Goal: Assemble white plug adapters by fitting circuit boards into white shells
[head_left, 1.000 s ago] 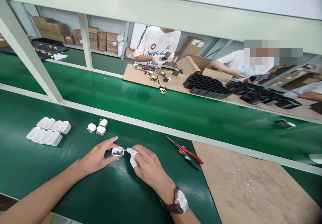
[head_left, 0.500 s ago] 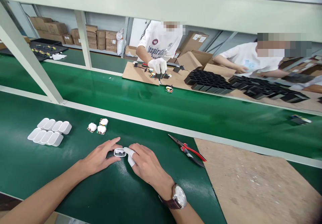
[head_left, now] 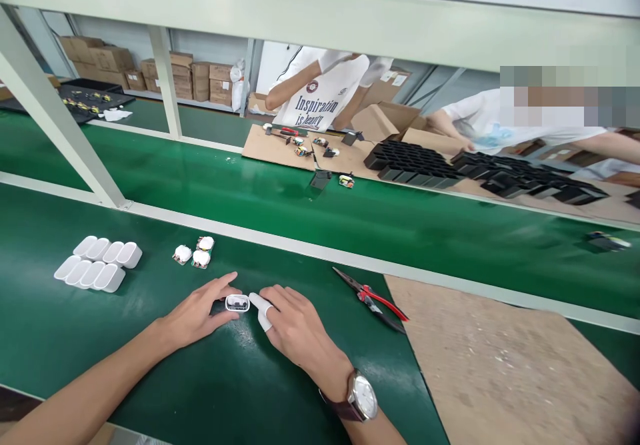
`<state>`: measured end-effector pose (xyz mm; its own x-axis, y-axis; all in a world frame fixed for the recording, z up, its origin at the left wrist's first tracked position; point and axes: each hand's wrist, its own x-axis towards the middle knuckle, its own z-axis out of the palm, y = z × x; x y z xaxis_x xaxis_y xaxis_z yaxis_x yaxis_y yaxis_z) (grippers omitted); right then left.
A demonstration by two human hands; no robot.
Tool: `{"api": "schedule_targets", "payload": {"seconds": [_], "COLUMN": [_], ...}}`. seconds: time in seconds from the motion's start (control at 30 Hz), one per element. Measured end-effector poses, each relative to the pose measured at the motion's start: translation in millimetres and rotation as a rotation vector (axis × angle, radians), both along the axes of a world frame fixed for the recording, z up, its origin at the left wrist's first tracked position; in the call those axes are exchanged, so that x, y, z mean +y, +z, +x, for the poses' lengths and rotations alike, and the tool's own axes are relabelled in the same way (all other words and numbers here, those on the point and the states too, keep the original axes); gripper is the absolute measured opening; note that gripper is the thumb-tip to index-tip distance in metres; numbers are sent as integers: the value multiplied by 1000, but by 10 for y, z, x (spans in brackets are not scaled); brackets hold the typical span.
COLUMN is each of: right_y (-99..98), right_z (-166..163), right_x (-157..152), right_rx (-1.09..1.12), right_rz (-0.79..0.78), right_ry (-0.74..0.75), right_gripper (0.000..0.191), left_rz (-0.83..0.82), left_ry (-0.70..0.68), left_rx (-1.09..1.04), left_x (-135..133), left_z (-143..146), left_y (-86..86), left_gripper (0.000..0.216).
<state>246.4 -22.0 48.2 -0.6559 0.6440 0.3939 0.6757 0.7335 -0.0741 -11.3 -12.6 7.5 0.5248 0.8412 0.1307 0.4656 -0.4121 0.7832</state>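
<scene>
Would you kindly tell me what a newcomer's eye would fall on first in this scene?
Probably the red-and-black pliers, bright against the green bench, lying between the right hand and the cardboard sheet. Next, perhaps the small white case between the left hand's thumb and fingers, with the right hand close beside it. The two rows of white cases at the bench's left stand out too.

A white casing (head_left: 237,303) shows between left hand (head_left: 200,307) and right hand (head_left: 294,320) against a green tabletop (head_left: 215,392), with white cups (head_left: 109,276) left of both and red-and-black pliers (head_left: 365,294) to their right.
</scene>
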Motion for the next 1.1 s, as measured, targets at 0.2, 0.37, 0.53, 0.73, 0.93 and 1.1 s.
{"api": "schedule_targets", "payload": {"seconds": [0.2, 0.37, 0.53, 0.73, 0.93, 1.1], "right_y": [22, -7, -69, -45, 41, 44], "right_z": [-24, -49, -98, -107, -66, -62], "right_x": [-13, -9, 4, -15, -22, -29], "right_rx": [-20, -13, -4, -11, -53, -81], "right_rz": [0, 9, 34, 42, 80, 122], "right_ry": [-21, -4, -2, 15, -11, -7], "right_gripper": [22, 22, 22, 21, 19, 21], "left_rz": [-8, 21, 30, 13, -24, -12], "left_ry": [10, -5, -7, 0, -5, 0], "left_rx": [-6, -28, -22, -17, -24, -24], "left_x": [-1, 10, 16, 11, 10, 10], "left_z": [0, 0, 6, -1, -6, -5], "left_y": [-5, -11, -5, -3, -21, -25], "left_gripper": [74, 75, 75, 76, 75, 76]}}
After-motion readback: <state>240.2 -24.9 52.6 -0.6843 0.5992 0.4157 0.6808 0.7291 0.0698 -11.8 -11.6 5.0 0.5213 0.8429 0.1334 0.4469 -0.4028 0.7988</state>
